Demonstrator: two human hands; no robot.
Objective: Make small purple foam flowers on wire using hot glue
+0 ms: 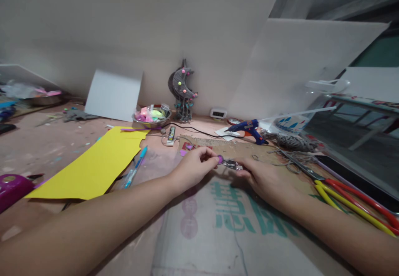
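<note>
Your left hand (195, 166) pinches a small purple disc (220, 159), while your right hand (264, 178) grips the opposite end of a small dark-and-clear piece (230, 164), too blurred to name surely. That piece lies right between your two hands, above the cardboard sheet (199, 253), its long axis running crosswise from the disc and dipping slightly rightward, with neither hand clearly nearer. Large green Chinese characters (229, 208) and pink round stamps (189, 227) mark the cardboard below, though you can't read either with certainty.

Purple piece (220, 159) in left fingers (212, 162); scissors (318, 178)
</note>
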